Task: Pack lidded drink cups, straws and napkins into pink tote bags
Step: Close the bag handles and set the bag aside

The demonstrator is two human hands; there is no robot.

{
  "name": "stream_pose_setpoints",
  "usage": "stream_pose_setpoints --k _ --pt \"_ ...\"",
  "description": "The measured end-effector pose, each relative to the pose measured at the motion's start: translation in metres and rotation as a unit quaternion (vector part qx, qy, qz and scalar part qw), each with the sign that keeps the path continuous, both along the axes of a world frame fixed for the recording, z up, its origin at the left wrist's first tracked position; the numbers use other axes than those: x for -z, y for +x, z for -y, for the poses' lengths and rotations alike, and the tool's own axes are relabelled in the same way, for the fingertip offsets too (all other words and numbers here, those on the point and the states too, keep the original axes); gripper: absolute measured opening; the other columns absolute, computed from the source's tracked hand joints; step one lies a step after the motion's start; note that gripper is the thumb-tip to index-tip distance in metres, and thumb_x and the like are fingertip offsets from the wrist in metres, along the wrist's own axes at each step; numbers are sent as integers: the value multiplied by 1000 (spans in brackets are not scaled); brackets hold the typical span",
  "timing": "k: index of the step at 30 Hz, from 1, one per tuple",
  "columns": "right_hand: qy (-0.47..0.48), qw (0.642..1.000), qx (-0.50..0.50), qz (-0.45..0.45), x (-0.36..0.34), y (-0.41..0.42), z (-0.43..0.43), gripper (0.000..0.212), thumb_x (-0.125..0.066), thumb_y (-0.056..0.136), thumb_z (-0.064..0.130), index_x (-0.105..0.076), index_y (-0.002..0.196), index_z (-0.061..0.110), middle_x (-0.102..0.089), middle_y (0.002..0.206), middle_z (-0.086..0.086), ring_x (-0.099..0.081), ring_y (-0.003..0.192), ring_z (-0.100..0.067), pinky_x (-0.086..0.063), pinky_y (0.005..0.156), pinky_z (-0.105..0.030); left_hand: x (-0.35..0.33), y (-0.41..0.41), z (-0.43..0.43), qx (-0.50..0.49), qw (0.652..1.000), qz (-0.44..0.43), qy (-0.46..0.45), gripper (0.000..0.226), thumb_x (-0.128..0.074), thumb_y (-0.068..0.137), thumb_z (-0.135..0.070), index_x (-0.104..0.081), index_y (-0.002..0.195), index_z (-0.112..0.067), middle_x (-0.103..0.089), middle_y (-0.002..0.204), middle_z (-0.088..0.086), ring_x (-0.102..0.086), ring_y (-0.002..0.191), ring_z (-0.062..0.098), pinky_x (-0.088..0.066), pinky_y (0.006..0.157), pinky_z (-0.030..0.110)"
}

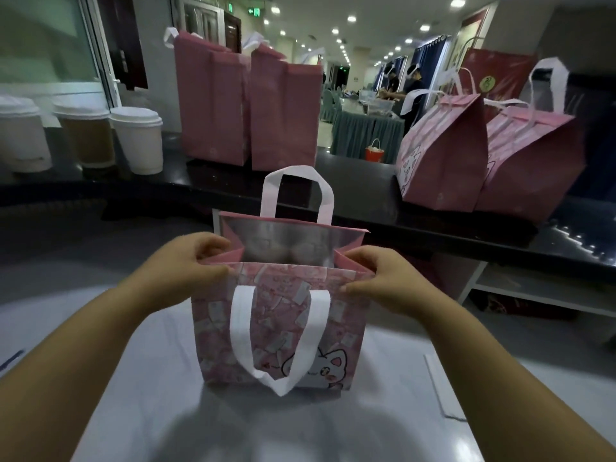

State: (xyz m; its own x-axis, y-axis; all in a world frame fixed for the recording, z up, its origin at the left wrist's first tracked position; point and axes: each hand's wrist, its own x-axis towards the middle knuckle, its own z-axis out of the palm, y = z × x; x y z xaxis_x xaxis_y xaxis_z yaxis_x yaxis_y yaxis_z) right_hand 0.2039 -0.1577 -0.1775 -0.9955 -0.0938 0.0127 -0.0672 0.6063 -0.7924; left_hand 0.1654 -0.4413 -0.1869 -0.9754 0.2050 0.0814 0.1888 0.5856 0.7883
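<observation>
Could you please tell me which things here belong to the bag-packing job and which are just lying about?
Job: pink tote bag, held open by left hand and right hand; lidded cups; other pink bags on counter.
Lying about: red bucket; draped table; white shelf.

No text is legible. At twelve o'clock a green exit sign [254,11] shows only a white arrow; the emblem [486,83] on the red bag [493,66] at two o'clock and the print on the pink tote bag [276,311] are blurred.

Upright pink cat-print tote bag [280,328], mouth open, silver-lined.
</observation>
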Motion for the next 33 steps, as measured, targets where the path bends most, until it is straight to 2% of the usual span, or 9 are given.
stream_pose_setpoints --k 4,6,10,12,17,20,24,28,33 --pt "152 988 -10 14 -13 -8 11 45 -69 75 10 -64 119 20 -66 110 5 -65 87 -9 -58 77 -27 -11 -11 -11 34 995 27 -85 13 -61 86 -25 -58 86 -38 -63 91 -9 -61 83 9 -50 66 24" --pt "238 971 -11 -4 -17 -9 17 47 -65 78 12 -59 124 20 -59 114 2 -58 96 -11 -55 81 -28 -8 -15 -17 23 991 19 -129 13 -57 88 -30 -57 89 -43 -59 100 -10 -56 97 13 -50 82 31" --pt "429 899 5 -86 -17 -8 24 44 -58 85 22 -52 127 33 -26 104 -1 -26 100 -22 -34 92 -34 -1 -13 -27 -65 935 -131 -322 20 -48 90 -41 -54 106 -51 -21 109 -8 -17 111 21 -18 99 38" --pt "457 883 15 -109 -17 -6 26 38 -58 87 27 -53 122 38 -20 106 -1 -19 101 -23 -25 96 -37 1 -8 -30 -73 921 -177 -339 23 -49 89 -39 -53 108 -52 -14 116 -6 -9 114 24 -12 101 39" --pt "443 893 -27 -72 -21 -15 17 36 -63 86 31 -55 117 45 -1 155 5 9 141 -30 -4 111 -49 1 -21 -23 -13 909 -182 -376 30 -52 88 -38 -51 113 -56 -1 150 -6 16 137 29 11 109 50" --pt "409 909 -53 -53 -24 -19 12 38 -67 82 24 -58 114 42 -34 145 8 -29 129 -20 -19 107 -40 -11 -30 -21 57 910 -136 -387 29 -51 91 -34 -50 111 -54 -22 148 -17 3 144 21 16 109 53" --pt "337 936 -54 -83 -21 -18 7 35 -71 80 19 -61 108 39 -53 120 13 -52 94 -11 -52 83 -31 -17 -34 -13 113 918 -129 -358 30 -57 90 -29 -51 107 -53 -44 126 -20 -35 128 7 7 114 45" --pt "323 939 -53 -103 -15 -17 0 36 -73 80 20 -49 99 39 -57 111 13 -56 91 -13 -55 78 -34 -10 -32 -10 116 941 -148 -283 38 -64 85 -28 -39 100 -52 -50 111 -19 -50 108 12 -40 103 36" --pt "263 956 -42 -122 -5 -17 -6 35 -70 83 20 -42 100 30 -58 101 11 -60 95 -18 -56 77 -39 -2 -30 -9 81 946 -178 -259 40 -64 85 -29 -30 100 -43 -51 95 -15 -56 86 12 -54 80 32"
